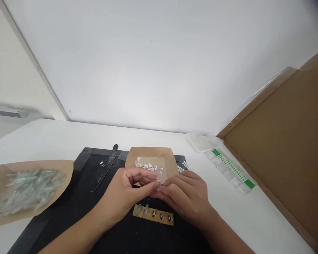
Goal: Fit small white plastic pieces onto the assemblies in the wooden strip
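Observation:
My left hand [124, 190] and my right hand [187, 192] meet above a black mat [76, 218], fingertips nearly touching. Thumb and finger of the left hand pinch a small translucent whitish piece [158, 184]. The right fingers are closed against it from the other side; what they grip is hidden. Just below the hands lies a tan strip [159, 219] with several small metal parts in a row and clear elongated pieces standing at its left end. Behind the hands, a brown paper tray [151, 151] holds small white ovals, partly covered by my fingers.
A curved black nail file [107, 170] lies left of the middle tray. Farther left, another paper tray [69, 173] holds clear and pale green slivers. To the right are a dotted sheet [184, 165], a clear plastic box [201, 141], a green-labelled bag [233, 169] and a cardboard panel [286, 141].

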Motion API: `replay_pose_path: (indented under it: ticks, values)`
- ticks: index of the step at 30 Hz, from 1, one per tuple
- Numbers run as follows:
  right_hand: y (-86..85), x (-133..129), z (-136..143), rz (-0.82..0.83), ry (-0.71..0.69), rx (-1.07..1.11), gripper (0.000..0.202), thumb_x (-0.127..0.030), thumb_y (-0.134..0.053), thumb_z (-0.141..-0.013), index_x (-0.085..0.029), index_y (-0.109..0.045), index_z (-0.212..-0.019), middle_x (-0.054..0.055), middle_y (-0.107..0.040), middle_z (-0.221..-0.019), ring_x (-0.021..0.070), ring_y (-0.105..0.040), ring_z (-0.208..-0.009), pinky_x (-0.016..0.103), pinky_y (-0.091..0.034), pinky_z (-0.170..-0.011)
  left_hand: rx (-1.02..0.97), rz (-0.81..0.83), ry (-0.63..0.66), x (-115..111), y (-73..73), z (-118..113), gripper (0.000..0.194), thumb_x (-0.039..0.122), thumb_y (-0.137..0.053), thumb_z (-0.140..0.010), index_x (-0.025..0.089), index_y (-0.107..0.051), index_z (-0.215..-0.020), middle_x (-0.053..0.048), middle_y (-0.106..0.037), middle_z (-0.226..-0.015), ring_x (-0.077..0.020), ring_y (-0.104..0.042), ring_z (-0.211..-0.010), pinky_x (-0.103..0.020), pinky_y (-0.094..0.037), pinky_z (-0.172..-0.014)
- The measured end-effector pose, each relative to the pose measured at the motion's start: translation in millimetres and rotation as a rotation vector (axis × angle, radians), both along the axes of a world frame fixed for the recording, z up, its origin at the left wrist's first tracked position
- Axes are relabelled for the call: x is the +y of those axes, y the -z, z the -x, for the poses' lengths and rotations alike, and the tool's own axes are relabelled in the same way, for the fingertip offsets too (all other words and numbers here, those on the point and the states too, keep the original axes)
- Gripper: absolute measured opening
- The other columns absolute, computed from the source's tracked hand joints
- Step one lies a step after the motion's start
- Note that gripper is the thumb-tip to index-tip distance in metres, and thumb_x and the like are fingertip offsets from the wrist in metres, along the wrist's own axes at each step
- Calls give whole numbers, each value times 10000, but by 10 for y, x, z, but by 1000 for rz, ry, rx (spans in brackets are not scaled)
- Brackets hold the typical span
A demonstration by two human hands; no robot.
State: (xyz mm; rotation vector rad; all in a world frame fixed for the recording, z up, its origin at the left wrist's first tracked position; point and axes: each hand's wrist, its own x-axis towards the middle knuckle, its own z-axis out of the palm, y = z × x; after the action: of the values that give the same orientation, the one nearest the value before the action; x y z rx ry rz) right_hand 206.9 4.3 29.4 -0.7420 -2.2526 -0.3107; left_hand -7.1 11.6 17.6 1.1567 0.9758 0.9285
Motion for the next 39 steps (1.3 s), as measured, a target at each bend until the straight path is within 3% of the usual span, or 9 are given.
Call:
replay_pose_path:
  ticks: [5, 9, 15, 20, 24, 29, 33, 37, 39]
  values:
    - [75, 53, -27, 117, -23, 152, 367, -475, -845, -904, -200, -602, -924, -73, -718, -679, 100, -660, -575, 279, -370, -634, 23, -32, 60, 8, -39, -13, 310, 429, -874, -834, 182, -813, -1011, -76, -836, -946, -208, -776, -882, -303, -586, -814]
    - [122, 71, -69, 272, -20, 191, 619, -722, -783, -801, -224, -625, -1133, -66, -744, -758, 115, -699, -616, 267, -439, -675, -22, -17, 113, 10, -72, -12, 280, 422, -844, -873, 187, -803, -1021, -79, -834, -996, -210, -776, -939, -301, -579, -844]
    - [141, 35, -79, 328, -54, 161, 515, -602, -835, -843, -230, -651, -1147, -44, -724, -770, 125, -682, -642, 258, -443, -646, -50, 29, 141, 7, -24, -7, 277, 385, -854, -865, 173, -782, -1028, -90, -829, -1029, -206, -766, -946, -306, -581, -863]
    - [105, 0, -95, 463, -154, 205, 426, -516, -872, -846, -230, -647, -1069, -49, -674, -744, 114, -629, -631, 233, -447, -617, -39, 68, 142, -14, -36, -10, 301, 363, -891, -815, 158, -762, -994, -70, -814, -953, -186, -736, -891, -280, -567, -804]
    - [76, -20, -149, 562, -157, 170, 400, -392, -886, -871, -236, -652, -1156, -24, -679, -830, 126, -636, -701, 239, -472, -651, 26, 59, 142, -17, -44, -7, 261, 369, -877, -825, 148, -743, -856, -38, -780, -843, -135, -667, -772, -226, -510, -704]
    - [65, -94, -162, 642, -173, 216, 315, -239, -847, -903, -242, -648, -1147, -17, -690, -854, 129, -648, -742, 238, -490, -676, 29, 97, 185, -5, -61, 3, 272, 380, -889, -803, 153, -748, -849, -30, -769, -806, -135, -661, -744, -225, -508, -685]
    - [61, -141, -170, 727, -158, 263, 301, -259, -876, -875, -253, -665, -1090, -32, -681, -834, 122, -645, -723, 238, -501, -677, 146, -34, 193, 16, -102, 42, 288, 457, -806, -880, 170, -791, -870, -62, -785, -866, -181, -696, -809, -258, -535, -711]
    - [105, -165, -192, 880, -212, 267, 299, -281, -857, -894, -246, -668, -1123, -5, -688, -934, 114, -656, -743, 236, -530, -693, 249, -201, 59, 7, -111, 49, 346, 508, -688, -962, 191, -785, -863, -89, -769, -1135, -223, -702, -972, -264, -549, -717]
    - [124, -181, -191, 928, -220, 247, 294, -312, -856, -896, -238, -677, -1117, 0, -680, -935, 116, -653, -741, 239, -526, -686, 228, -265, -10, -18, -111, 34, 356, 498, -665, -977, 184, -753, -834, -92, -744, -1149, -221, -692, -971, -255, -541, -684]
